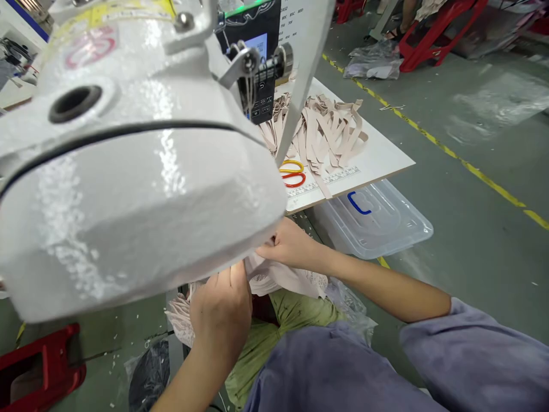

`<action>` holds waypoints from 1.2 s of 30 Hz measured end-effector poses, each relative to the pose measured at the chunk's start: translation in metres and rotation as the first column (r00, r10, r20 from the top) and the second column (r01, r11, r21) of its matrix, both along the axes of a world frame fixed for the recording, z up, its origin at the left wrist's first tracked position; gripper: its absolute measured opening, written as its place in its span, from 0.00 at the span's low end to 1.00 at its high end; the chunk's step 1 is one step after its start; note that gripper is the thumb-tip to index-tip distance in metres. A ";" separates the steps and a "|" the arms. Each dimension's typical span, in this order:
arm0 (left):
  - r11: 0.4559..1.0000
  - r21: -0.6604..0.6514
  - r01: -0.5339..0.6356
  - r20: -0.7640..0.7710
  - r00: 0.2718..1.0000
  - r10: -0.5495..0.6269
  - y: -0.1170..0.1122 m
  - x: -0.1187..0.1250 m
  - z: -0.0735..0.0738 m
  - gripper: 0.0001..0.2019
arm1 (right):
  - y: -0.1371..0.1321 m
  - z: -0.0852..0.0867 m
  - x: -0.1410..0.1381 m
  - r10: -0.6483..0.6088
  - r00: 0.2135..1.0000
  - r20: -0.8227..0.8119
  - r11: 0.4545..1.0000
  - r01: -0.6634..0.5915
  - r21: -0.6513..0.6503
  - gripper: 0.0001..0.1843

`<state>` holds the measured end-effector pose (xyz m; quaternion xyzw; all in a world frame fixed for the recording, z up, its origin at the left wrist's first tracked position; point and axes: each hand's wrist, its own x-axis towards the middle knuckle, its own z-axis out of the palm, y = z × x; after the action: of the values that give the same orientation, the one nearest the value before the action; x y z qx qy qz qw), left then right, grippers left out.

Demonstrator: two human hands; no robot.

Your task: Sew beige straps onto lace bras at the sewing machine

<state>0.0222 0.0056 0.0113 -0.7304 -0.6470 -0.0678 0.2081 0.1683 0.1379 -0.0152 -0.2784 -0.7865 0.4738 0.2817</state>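
Note:
Below the white sewing machine head (141,212), my right hand (294,243) pinches a pale pink lace-trimmed fabric piece (295,277) between thumb and fingers. My left hand (223,309) is closed on the same fabric, its fingertips hidden by the machine. Gathered lace (182,320) hangs to the left of that hand, and more of the cloth drapes over my lap. The needle area is out of sight behind the machine head.
A white table (386,157) carries a heap of beige fabric strips (326,134), scissors (293,173) with yellow and red handles and a printed ruler. Beneath its edge sits a clear lidded bin (377,229). Red stools (47,366) stand on the floor, and a control panel (257,63) is behind the machine.

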 end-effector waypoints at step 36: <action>0.992 -0.100 -0.082 0.155 0.983 0.097 -0.012 -0.010 -0.009 0.14 | 0.002 -0.008 -0.003 0.044 0.996 -0.080 0.995 -0.050 -0.083 0.17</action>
<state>0.0120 -0.0068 0.0028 -0.7018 -0.6961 -0.0866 0.1242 0.1658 0.1402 -0.0229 -0.2528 -0.7604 0.5237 0.2890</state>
